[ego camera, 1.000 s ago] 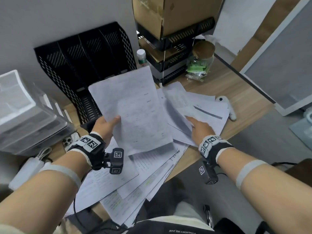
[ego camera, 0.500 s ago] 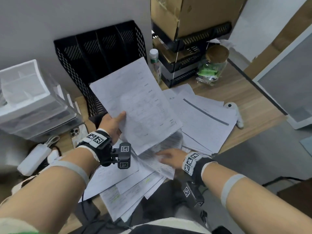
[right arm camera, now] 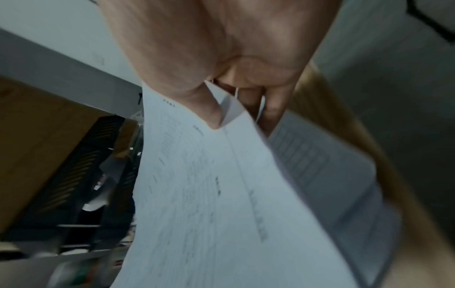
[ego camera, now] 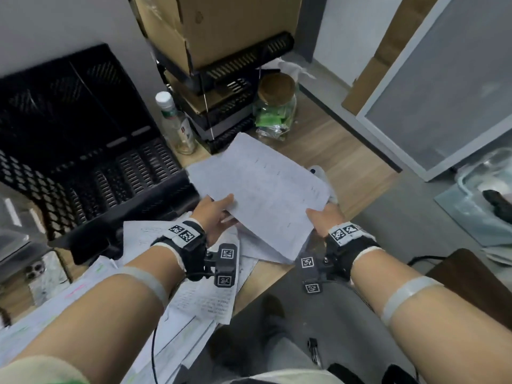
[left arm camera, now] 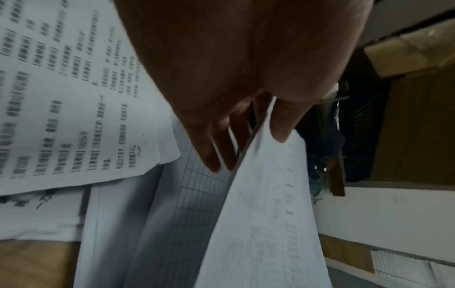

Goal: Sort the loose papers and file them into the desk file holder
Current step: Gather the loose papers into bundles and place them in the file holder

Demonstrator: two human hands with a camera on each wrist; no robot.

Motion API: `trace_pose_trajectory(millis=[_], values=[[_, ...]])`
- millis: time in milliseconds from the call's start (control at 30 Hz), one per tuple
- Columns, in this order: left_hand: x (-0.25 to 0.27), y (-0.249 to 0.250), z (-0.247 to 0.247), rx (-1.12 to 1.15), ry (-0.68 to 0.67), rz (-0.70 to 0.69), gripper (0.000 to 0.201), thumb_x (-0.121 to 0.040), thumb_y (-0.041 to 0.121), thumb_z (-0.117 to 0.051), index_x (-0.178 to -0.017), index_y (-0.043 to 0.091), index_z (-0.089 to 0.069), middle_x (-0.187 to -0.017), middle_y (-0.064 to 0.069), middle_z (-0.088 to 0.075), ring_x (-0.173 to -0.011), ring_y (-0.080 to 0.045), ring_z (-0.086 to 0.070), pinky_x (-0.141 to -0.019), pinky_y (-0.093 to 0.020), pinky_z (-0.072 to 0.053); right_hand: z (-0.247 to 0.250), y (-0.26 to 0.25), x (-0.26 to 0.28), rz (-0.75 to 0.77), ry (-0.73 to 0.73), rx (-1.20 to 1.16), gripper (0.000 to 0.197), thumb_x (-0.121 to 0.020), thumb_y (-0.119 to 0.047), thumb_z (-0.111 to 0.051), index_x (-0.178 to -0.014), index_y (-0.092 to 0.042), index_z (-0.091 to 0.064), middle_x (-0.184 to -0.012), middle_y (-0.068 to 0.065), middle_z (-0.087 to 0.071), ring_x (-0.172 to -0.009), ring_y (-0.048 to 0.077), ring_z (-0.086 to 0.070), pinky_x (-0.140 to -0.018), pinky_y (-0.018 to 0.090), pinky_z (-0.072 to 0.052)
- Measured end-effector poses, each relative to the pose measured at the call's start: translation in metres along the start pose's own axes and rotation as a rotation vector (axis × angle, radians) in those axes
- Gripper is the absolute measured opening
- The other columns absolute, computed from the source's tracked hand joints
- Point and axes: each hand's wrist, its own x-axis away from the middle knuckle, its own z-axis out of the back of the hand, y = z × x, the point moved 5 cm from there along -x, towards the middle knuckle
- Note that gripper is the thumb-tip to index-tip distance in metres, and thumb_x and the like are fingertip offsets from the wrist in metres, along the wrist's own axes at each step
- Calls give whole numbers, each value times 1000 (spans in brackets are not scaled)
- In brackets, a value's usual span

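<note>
**Both hands on one sheaf, the holder close by**

We see the wooden table (ego camera: 327,151) carrying everything. Largest on it is the black mesh file holder (ego camera: 83,151), lying at the left with its slots facing us. Behind stands a black stacked tray rack (ego camera: 230,106) bearing a cardboard box (ego camera: 216,26). Loose papers (ego camera: 194,297) spread over the near left edge, under our forearms.

Above them we hold a sheaf of papers (ego camera: 266,195), tilted, just beside the holder's right end. Our left hand (ego camera: 213,217) pinches its left edge, thumb on top; our right hand (ego camera: 324,220) pinches its near right corner.

A clear bottle (ego camera: 177,126) and a cork-lidded glass jar (ego camera: 277,106) flank the rack. The printed text is too blurred to read.
</note>
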Motion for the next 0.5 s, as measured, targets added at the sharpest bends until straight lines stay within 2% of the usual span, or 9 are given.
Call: trace_pose_trajectory(millis=[67, 133, 200, 233, 300, 367, 433, 500], values=[[-22, 3, 6, -172, 115, -23, 31, -94, 12, -62, -123, 13, -52, -122, -13, -57, -100, -25, -60, -77, -35, -52, 22, 11, -19, -11, 71, 211, 22, -86, -11, -54, -104, -6, -67, -105, 15, -69, -96, 34, -65, -86, 36, -53], [-41, 8, 18, -382, 183, -57, 55, -91, 13, -66, -141, 16, -45, -136, -14, -52, -110, -26, -59, -91, -38, -50, 26, 24, -33, -38, 65, 263, 26, -87, -15, -54, -106, -5, -67, -109, 18, -69, -99, 36, -65, -82, 33, -51], [-56, 13, 23, -589, 212, -74, 70, -89, 15, -69, -150, 17, -35, -150, -19, -42, -130, -32, -51, -109, -44, -42, 25, 35, -48, -69, 51, 242, 38, -81, -27, -55, -115, -11, -65, -115, 15, -66, -100, 34, -64, -82, 30, -49], [-62, 14, 23, -680, 209, -67, 73, -89, 15, -69, -152, 17, -31, -153, -21, -38, -135, -33, -46, -113, -45, -39, 23, 42, -58, -83, 44, 205, 45, -77, -31, -54, -118, -16, -62, -116, 13, -65, -100, 33, -64, -83, 30, -49], [-72, 14, 20, -832, 171, -43, 77, -90, 17, -68, -155, 15, -25, -156, -21, -34, -140, -34, -41, -115, -45, -36, 19, 59, -79, -77, 41, 117, 53, -70, -31, -55, -120, -18, -58, -114, 7, -67, -101, 29, -65, -87, 33, -51], [-77, 14, 17, -949, 142, -11, 78, -90, 19, -67, -155, 15, -24, -156, -20, -34, -140, -35, -42, -115, -45, -36, 17, 58, -76, -69, 68, 35, 64, -62, -32, -60, -123, -17, -53, -113, 4, -68, -102, 28, -65, -90, 42, -54], [-80, 16, 17, -985, 163, -3, 75, -89, 19, -68, -153, 14, -29, -152, -19, -41, -136, -35, -46, -112, -44, -39, 18, 47, -66, -73, 99, -15, 65, -68, -22, -66, -129, -12, -45, -114, 1, -64, -102, 26, -63, -91, 43, -53], [-80, 18, 18, -972, 197, 1, 70, -88, 19, -71, -149, 11, -36, -144, -17, -50, -129, -34, -52, -109, -39, -42, 17, 39, -61, -80, 66, -41, 48, -76, -15, -65, -123, -11, -53, -110, 1, -65, -99, 25, -63, -88, 37, -52]])
